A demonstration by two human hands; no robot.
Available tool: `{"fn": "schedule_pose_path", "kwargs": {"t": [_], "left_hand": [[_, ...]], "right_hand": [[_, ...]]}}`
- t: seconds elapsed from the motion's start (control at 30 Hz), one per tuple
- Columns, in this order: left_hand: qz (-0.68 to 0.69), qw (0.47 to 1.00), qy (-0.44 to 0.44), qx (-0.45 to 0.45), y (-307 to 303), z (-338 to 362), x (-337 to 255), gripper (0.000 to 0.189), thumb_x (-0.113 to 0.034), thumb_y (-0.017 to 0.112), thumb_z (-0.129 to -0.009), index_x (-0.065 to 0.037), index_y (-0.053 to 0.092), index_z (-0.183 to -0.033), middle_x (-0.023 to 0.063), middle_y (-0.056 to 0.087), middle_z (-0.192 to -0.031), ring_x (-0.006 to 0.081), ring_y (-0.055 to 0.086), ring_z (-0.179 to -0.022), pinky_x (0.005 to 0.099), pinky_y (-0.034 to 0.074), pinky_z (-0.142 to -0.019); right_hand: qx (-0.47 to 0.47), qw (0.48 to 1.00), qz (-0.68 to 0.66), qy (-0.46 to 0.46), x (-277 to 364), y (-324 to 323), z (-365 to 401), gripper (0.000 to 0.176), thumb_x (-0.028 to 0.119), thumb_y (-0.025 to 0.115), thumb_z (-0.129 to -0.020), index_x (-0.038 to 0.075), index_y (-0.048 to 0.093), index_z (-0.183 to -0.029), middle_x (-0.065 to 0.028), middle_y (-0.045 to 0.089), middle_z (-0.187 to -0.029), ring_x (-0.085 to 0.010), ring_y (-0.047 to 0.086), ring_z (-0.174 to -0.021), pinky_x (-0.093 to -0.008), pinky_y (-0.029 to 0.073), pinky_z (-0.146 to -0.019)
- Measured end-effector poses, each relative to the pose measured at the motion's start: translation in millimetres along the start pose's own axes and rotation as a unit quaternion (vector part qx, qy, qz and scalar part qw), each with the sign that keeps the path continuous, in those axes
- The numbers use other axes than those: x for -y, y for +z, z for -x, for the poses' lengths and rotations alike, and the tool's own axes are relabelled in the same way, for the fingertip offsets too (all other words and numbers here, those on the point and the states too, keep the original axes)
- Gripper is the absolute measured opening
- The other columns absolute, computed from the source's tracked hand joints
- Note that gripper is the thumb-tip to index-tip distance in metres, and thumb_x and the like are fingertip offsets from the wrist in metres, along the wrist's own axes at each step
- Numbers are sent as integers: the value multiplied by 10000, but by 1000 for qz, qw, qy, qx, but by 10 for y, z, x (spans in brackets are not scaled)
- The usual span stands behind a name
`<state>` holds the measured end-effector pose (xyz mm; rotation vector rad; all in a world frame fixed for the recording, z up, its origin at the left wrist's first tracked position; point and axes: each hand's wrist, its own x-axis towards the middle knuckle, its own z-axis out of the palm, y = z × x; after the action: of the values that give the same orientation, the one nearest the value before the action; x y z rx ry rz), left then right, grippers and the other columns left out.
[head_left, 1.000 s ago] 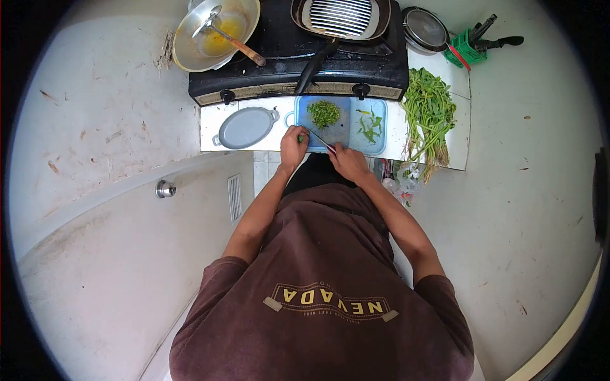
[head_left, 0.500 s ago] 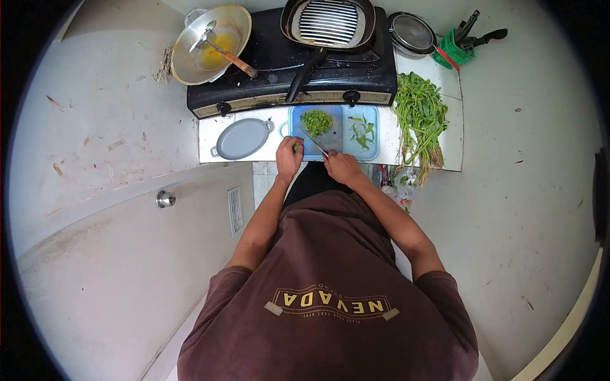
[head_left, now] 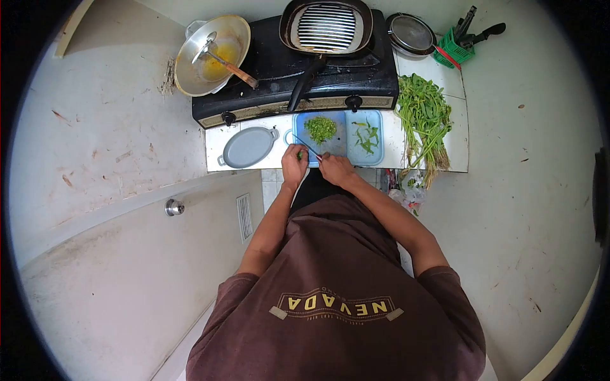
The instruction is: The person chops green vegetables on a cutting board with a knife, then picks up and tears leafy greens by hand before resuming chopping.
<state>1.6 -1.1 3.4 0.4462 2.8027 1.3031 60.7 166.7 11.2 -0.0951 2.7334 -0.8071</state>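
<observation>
My right hand (head_left: 337,171) grips a knife (head_left: 307,146) at the near edge of the blue chopping board (head_left: 339,152). The blade slants up and to the left, passing close to my left hand. My left hand (head_left: 293,167) is closed around a small bunch of greens (head_left: 300,155) at the board's near left corner; most of the bunch is hidden by the fingers. Beyond both hands lies a heap of chopped greens (head_left: 321,129). Loose leaves and stem pieces (head_left: 366,137) are in the lighter right section of the board.
Left of the board is a grey oval plate (head_left: 250,147). Uncut leafy greens (head_left: 424,114) with roots lie at the right. Behind stands a black stove (head_left: 267,76) with a wok (head_left: 184,63) and a grill pan (head_left: 286,25). A green basket (head_left: 452,49) holds knives.
The knife has turned, its tip swinging left from the chopped heap towards the greens under my left hand. The whole view has shifted slightly.
</observation>
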Motion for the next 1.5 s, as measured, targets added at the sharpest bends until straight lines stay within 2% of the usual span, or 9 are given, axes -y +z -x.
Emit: {"fn": "schedule_pose_path", "kwargs": {"t": [0.1, 0.2, 0.3, 0.5, 0.7, 0.9, 1.0, 1.2, 1.5], "left_hand": [[3, 1000, 8, -15, 10, -29, 14, 82, -10, 670, -848, -13, 714, -918, 149, 678, -875, 318, 672, -798, 393, 518, -730], [32, 997, -71, -25, 31, -45, -13, 84, -13, 697, -841, -17, 727, -920, 142, 690, -848, 285, 678, -777, 374, 515, -711], [37, 994, -100, -9, 21, -50, -4, 82, -14, 714, -836, -17, 737, -915, 140, 698, -838, 266, 681, -767, 356, 513, -706], [32, 999, -22, -34, 6, -16, -42, 70, -7, 693, -851, -9, 737, -906, 153, 697, -868, 280, 685, -788, 361, 517, -711], [-10, 1000, -12, 4, -22, 11, -28, 80, 24, 652, -873, 19, 711, -928, 174, 664, -893, 364, 665, -809, 415, 526, -741], [-40, 996, 71, 32, -50, 47, 27, 79, 34, 635, -890, 29, 696, -940, 180, 637, -883, 376, 650, -812, 430, 523, -745], [-35, 997, 59, 39, -69, 59, 37, 104, 0, 650, -914, 10, 718, -993, 172, 651, -929, 372, 657, -830, 426, 519, -750], [30, 999, -23, 26, -85, 20, 16, 97, 13, 653, -898, 2, 733, -951, 168, 651, -846, 341, 644, -744, 405, 511, -696], [-7, 999, 16, 39, -95, -20, 78, 79, -40, 674, -903, 4, 733, -932, 175, 671, -849, 328, 657, -765, 401, 511, -727]], "right_hand": [[0, 1000, 13, -23, -25, -48, 72, 326, 243, 515, -998, -49, 655, -959, -247, 717, -835, -414, 724, -771, -493, 587, -703], [32, 999, 3, 10, -102, -96, 186, 330, 253, 517, -995, -42, 662, -958, -247, 719, -872, -412, 725, -801, -503, 583, -740], [39, 999, -2, 19, -126, -76, 188, 347, 269, 518, -996, -46, 663, -978, -245, 721, -876, -409, 725, -818, -514, 577, -765], [14, 1000, 10, -6, -107, -55, 187, 377, 295, 542, -988, -67, 646, -1005, -264, 712, -829, -413, 722, -785, -514, 569, -714], [48, 999, 13, -7, -75, -114, 125, 341, 265, 515, -989, -47, 653, -968, -249, 722, -866, -404, 729, -804, -500, 582, -727], [15, 1000, 10, -20, -32, -56, -44, 307, 238, 538, -968, -45, 656, -942, -248, 724, -874, -402, 731, -802, -502, 585, -735], [39, 999, 14, -7, -146, -48, 46, 359, 283, 518, -1003, -58, 626, -980, -245, 715, -800, -423, 719, -751, -519, 574, -702], [28, 1000, 4, 1, -223, -41, 97, 369, 312, 523, -1008, -36, 639, -976, -239, 708, -778, -422, 717, -739, -524, 569, -688], [29, 999, 10, -22, -137, -40, 95, 380, 327, 530, -1007, -34, 644, -974, -247, 709, -798, -434, 716, -759, -533, 568, -722]]}}
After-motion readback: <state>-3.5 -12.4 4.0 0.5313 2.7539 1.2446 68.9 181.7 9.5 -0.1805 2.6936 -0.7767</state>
